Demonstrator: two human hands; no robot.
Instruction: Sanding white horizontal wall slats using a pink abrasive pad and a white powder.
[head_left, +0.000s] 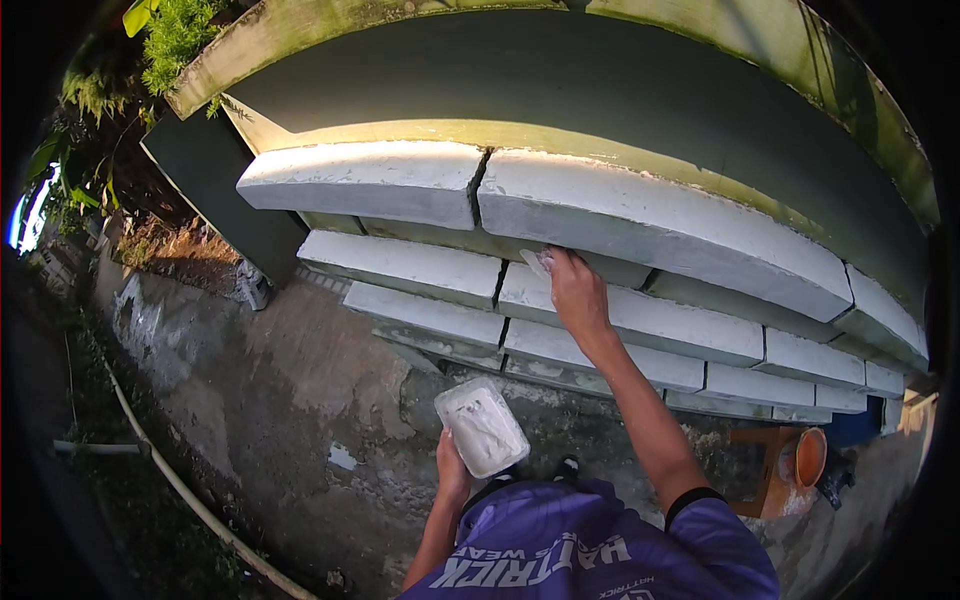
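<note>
My left hand grips the side of a rectangular plastic tub that contains a whitish paste. In my right hand is a small pale scraper, its flat end pointing left. This hand is just below the front edge of the upper white ledge, over the white middle ledge. I cannot tell whether the scraper touches the wall behind. A lower white ledge runs beneath. Dark vertical gaps split the ledges into sections.
An orange bucket stands beside an orange stool-like object at the right. A long pale pipe curves along the left of the stained concrete ground. Green plants grow at upper left, near a dark wall panel.
</note>
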